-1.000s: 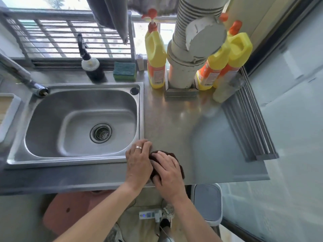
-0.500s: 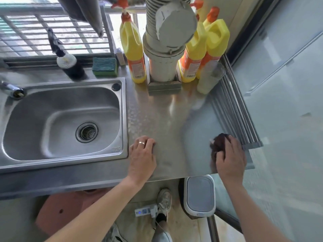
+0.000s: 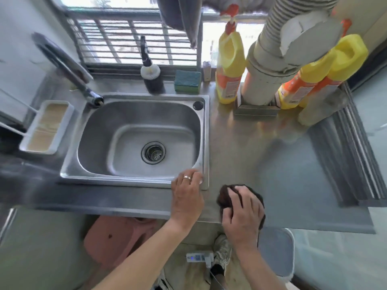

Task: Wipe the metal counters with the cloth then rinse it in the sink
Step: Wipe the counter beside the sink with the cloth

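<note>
Head view, looking down on a steel counter (image 3: 240,143) with a sink (image 3: 138,141) set into its left part. Right hand (image 3: 243,214) spread over a dark brown cloth (image 3: 225,197), fingers bent down on it, pressing it flat to the counter near the front edge, just right of the sink's front right corner. Cloth bunched, mostly hidden under the hand; probably pinched by the thumb, hard to be sure through the blur. Left hand (image 3: 186,197) flat on the sink's front right rim, fingers straight and together, gripping nothing, a ring (image 3: 187,177) on one finger. Hands near each other, not touching.

Sink basin bare steel with a round drain strainer (image 3: 153,152). Faucet (image 3: 69,70) reaching in from the back left. Behind the sink, a dark pump bottle (image 3: 151,74) and a green sponge (image 3: 187,81). Three yellow bottles (image 3: 230,65) around a pale corrugated pipe (image 3: 266,65) at the back right. White tray (image 3: 49,126) left of the sink. Ribbed drying rack (image 3: 347,155) along the counter's right side.
</note>
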Demonstrator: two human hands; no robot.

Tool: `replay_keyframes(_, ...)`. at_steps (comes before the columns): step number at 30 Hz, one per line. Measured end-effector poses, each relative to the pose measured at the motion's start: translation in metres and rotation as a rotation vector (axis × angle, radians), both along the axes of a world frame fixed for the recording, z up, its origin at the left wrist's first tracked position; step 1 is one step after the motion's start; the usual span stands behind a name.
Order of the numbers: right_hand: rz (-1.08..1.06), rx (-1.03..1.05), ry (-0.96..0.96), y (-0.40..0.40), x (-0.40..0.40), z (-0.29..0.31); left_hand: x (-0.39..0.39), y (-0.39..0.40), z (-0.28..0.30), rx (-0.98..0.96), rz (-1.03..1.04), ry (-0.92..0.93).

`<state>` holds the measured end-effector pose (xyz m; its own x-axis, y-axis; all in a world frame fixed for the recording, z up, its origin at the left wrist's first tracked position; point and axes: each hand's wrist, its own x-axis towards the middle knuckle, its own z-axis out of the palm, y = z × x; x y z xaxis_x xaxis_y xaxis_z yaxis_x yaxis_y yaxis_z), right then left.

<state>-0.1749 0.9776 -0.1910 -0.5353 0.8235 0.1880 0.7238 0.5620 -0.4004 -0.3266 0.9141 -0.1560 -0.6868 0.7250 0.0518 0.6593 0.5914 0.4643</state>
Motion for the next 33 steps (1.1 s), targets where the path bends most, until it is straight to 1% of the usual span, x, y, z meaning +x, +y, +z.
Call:
replay_keyframes(2, 0.069, -0.001, 0.005, -0.031, -0.027, 0.001, -0.015, -0.021, 0.001, 0.002, 0.028, -0.004)
replay_keyframes(5, -0.016, -0.036, -0.019, -0.064, -0.056, -0.001, -0.039, -0.052, 0.002, -0.008, 0.067, 0.004)
replay_keyframes(7, -0.050, -0.019, -0.064, -0.076, -0.064, -0.003, -0.054, -0.072, 0.002, -0.016, 0.102, 0.014)
replay_keyframes(12, 0.093, 0.016, -0.102, -0.109, -0.097, -0.003, -0.090, -0.118, -0.004, -0.016, 0.190, 0.013)
replay_keyframes(14, 0.122, -0.008, -0.094, -0.126, -0.117, -0.001, -0.101, -0.130, -0.004, -0.007, 0.219, 0.027)
replay_keyframes(19, 0.284, -0.066, -0.054, -0.175, -0.178, 0.005, -0.142, -0.167, -0.007, 0.032, 0.325, 0.057)
replay_keyframes(22, 0.357, -0.106, -0.063, -0.201, -0.210, 0.007, -0.165, -0.191, -0.008, 0.059, 0.387, 0.063)
replay_keyframes(25, 0.419, -0.143, -0.047, -0.219, -0.237, 0.010, -0.189, -0.213, -0.008, 0.054, 0.378, 0.030)
replay_keyframes(28, 0.491, -0.234, 0.006, -0.228, -0.263, 0.018, -0.209, -0.233, -0.008, 0.043, 0.326, -0.001)
replay_keyframes(30, 0.547, -0.314, 0.047, -0.228, -0.278, 0.027, -0.222, -0.244, -0.002, 0.058, 0.339, -0.013)
replay_keyframes(31, 0.554, -0.377, 0.081, -0.224, -0.284, 0.031, -0.228, -0.248, 0.000, 0.067, 0.353, -0.012)
replay_keyframes(33, 0.482, -0.588, 0.168, -0.210, -0.296, 0.044, -0.237, -0.251, 0.006, 0.076, 0.376, 0.006)
